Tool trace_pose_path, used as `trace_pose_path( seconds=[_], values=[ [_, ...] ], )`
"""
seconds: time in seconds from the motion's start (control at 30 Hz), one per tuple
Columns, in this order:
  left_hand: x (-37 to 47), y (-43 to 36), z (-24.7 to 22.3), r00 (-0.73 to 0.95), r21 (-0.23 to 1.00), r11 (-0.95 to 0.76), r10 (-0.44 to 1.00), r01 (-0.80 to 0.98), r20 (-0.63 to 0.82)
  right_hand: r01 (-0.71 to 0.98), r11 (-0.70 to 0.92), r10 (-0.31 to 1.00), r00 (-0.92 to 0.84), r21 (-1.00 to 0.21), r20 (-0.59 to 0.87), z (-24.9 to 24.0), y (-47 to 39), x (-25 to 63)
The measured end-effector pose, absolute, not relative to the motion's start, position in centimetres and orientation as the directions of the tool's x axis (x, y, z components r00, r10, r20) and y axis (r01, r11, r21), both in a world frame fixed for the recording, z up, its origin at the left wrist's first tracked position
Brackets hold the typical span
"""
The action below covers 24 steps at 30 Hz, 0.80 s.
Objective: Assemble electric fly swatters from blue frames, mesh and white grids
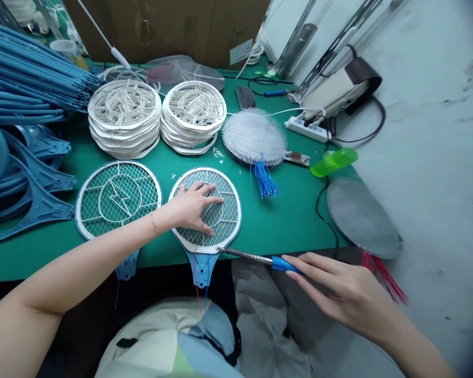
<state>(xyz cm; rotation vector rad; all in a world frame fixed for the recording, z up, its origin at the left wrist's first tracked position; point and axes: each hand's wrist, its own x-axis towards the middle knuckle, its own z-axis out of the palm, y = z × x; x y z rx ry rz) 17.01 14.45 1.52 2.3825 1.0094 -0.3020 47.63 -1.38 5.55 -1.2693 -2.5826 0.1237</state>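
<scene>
My left hand (199,206) lies with fingers spread on the mesh of a white-and-blue racket head (230,210), an electric swatter part by its look. From its blue neck (200,270) hang one red and one blue wire. Between its fingers my right hand (335,291) grips a soldering iron (286,263) by the blue handle. The iron's thin tip touches, or nearly touches, the white rim at the lower right of that head. To the left lies another racket head (120,197) with a lightning-bolt pattern, partly covered by my left forearm.
Two stacks of white round grids (124,126) stand behind, near a pile of round mesh discs (254,137) with blue wires. Blue frames (35,173) crowd the left. At right are a power strip (307,128), a green object (333,161) and grey mesh discs (362,215) with red wires.
</scene>
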Motion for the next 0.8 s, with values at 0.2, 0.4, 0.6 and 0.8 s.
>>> trace_pose_path(
  seconds=[0.2,0.4,0.6,0.8],
  values=[
    [17.1,14.5,1.8,0.692,0.389,-0.573,0.596,0.721,-0.406,0.763,0.622,0.782,-0.595,-0.178,0.183,5.4,-1.2,47.6],
    [17.1,14.5,1.6,0.693,0.385,-0.576,0.597,0.721,-0.405,0.762,0.629,0.777,-0.611,-0.157,0.149,4.9,-1.2,48.4],
    [17.1,14.5,1.4,0.697,0.369,-0.592,0.598,0.717,-0.395,0.728,0.674,0.738,-0.665,-0.123,0.110,5.5,-0.2,48.3],
    [17.1,14.4,1.7,0.703,0.366,-0.600,0.600,0.712,-0.382,0.712,0.687,0.723,-0.690,-0.145,0.035,6.4,1.2,48.1]
  ],
)
